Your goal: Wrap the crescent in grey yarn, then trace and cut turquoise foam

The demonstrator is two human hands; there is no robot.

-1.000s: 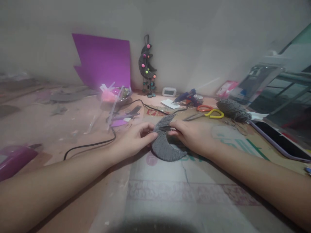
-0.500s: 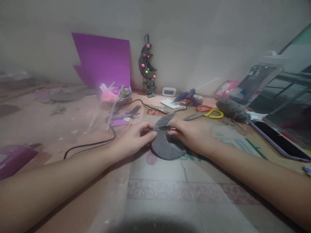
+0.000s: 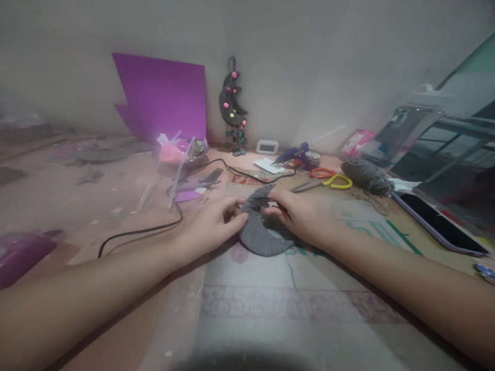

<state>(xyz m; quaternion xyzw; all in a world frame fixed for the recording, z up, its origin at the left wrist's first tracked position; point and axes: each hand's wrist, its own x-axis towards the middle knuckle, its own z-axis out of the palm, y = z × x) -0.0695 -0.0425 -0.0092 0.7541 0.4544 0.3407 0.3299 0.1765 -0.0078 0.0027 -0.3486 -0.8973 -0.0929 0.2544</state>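
A crescent moon wrapped in grey yarn (image 3: 263,238) lies on the printed sheet in front of me. My left hand (image 3: 221,219) pinches its outer left edge between thumb and fingers. My right hand (image 3: 294,214) is closed at the inner curve, over the upper part of the crescent. Between its thumb and fingertips is a small dark grey piece (image 3: 265,211), too blurred to name and partly hidden. A loose strand of yarn (image 3: 291,270) trails below the crescent.
Behind are a glue gun (image 3: 296,153) on white paper, scissors (image 3: 332,180), a yarn ball (image 3: 365,175) and a small clock (image 3: 266,147). A phone (image 3: 439,221) lies right. A decorated moon hanging (image 3: 232,105) and purple card (image 3: 166,98) stand by the wall. A black cord (image 3: 143,226) runs left.
The small dark piece at my right fingertips has shifted slightly down, toward the inner curve. My left hand keeps its hold on the crescent. The whole view has shifted slightly.
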